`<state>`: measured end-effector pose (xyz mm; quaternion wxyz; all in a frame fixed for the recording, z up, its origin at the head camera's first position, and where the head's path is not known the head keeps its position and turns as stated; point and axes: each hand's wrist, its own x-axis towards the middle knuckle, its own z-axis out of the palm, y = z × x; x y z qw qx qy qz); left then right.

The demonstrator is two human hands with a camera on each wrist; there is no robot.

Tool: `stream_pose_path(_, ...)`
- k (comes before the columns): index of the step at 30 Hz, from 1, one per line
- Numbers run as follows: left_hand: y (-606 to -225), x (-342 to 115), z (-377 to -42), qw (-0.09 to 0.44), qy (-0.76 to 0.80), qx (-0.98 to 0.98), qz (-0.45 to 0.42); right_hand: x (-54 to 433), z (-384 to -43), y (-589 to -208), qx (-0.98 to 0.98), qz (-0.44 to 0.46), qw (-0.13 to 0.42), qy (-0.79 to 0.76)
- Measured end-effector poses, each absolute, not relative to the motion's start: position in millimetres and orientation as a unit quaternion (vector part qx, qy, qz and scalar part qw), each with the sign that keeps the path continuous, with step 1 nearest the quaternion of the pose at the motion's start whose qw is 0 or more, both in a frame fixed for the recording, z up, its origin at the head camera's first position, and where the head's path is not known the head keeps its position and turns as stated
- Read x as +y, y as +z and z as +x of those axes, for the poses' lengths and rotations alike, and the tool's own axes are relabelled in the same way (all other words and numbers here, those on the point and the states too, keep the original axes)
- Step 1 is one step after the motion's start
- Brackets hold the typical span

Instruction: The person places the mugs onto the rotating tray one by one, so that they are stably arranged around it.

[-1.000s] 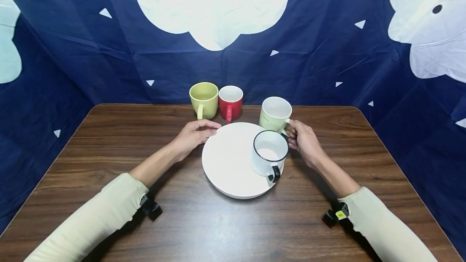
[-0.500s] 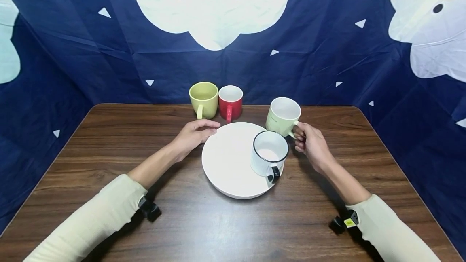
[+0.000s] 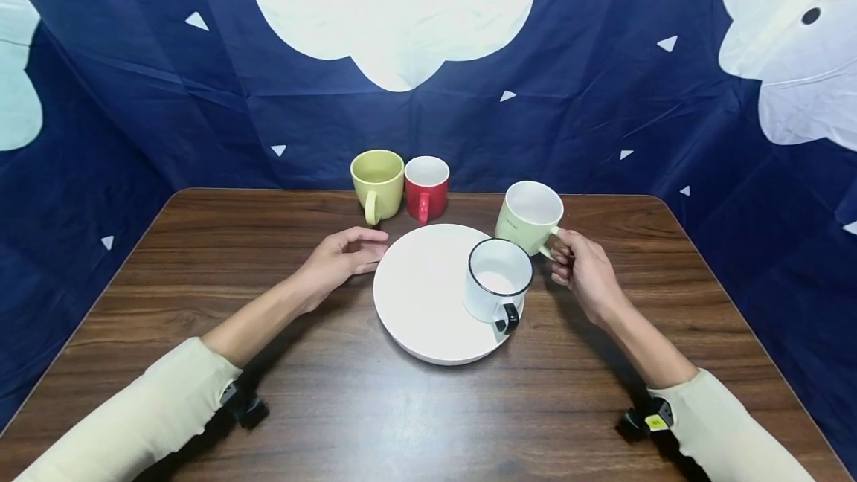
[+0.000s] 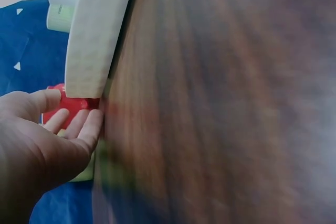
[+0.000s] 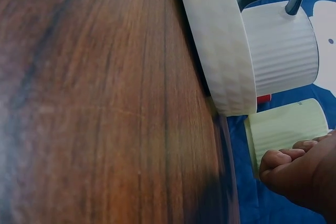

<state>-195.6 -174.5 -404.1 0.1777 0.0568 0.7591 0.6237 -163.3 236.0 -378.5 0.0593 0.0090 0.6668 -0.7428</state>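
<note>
In the head view, my right hand (image 3: 589,274) grips the handle of a pale green mug (image 3: 518,225), just behind and right of a round white turntable-like disc (image 3: 422,296). The same mug (image 5: 289,129) shows in the right wrist view, my curled fingers at its side. A white enamel-style mug (image 3: 492,281) with a black rim and black handle stands upright near the disc's right edge. My left hand (image 3: 338,262) hovers at the disc's left rim, thumb and fingers apart and holding nothing. In the left wrist view its loose fingers (image 4: 90,129) overlap the red mug (image 4: 55,116).
Toward the table's back edge, a yellow-green mug (image 3: 378,184) and a red mug (image 3: 426,188) stand side by side, handles facing me. The brown wood table (image 3: 301,393) extends around the disc. A dark blue cloth (image 3: 301,117) with white shapes hangs behind.
My right hand has carried the pale green mug to the right, a little away from the disc. My left hand has drawn back left from the disc's rim. The other mugs stay put.
</note>
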Motion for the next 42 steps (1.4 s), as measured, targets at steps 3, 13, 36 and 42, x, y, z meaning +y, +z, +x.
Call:
stream_pose_path(3, -405.2, -178.9, -187.6, 0.170, 0.630, 0.755, 0.057, 238.3, -161.4, -378.8, 0.662, 0.006, 0.057, -0.747)
stream_pose_path(13, -404.6, -184.8, -156.8, 0.135, 0.649, 0.748, 0.012, 244.0, -153.8, -377.0, 0.651, 0.010, 0.055, -0.757)
stream_pose_path(36, -403.0, -161.0, -89.9, 0.160, 0.636, 0.754, -0.040, 249.6, -137.8, -374.5, 0.643, 0.003, 0.053, -0.764)
stream_pose_path(42, -403.1, -154.1, -81.0, 0.167, 0.647, 0.743, -0.042, 252.8, -132.6, -375.4, 0.646, 0.003, 0.057, -0.761)
